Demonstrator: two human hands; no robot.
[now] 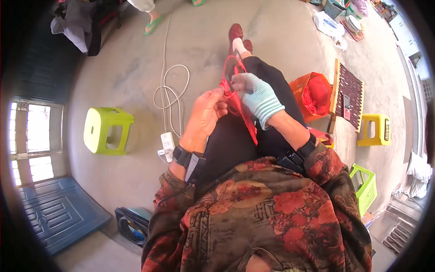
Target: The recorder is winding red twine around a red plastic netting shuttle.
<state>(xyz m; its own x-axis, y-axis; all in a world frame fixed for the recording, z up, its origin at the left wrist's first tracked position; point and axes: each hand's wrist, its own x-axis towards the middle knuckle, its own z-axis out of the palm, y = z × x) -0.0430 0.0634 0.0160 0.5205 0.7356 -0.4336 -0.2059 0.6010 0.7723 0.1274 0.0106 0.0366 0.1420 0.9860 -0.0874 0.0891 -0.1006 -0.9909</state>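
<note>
Above my lap I hold a red piece of mesh-like fabric (245,123) with a dark curved band along its upper part; its exact kind is unclear. My left hand (209,109) is bare, its thumb and fingers pinched on the fabric's left edge. A white glove with pale green-blue stripes covers my right hand (259,96), whose fingers curl around the upper right side of the fabric near the dark band. The fabric's lower end hangs down in a point over my dark trousers. What lies inside its folds is hidden.
At the left stand a yellow-green stool (102,131) and a white power strip (167,146) with a looped cable. To the right are an orange bag (297,88) of red material, a slatted wooden rack (351,84) with a phone (346,106), and a yellow stool (369,129).
</note>
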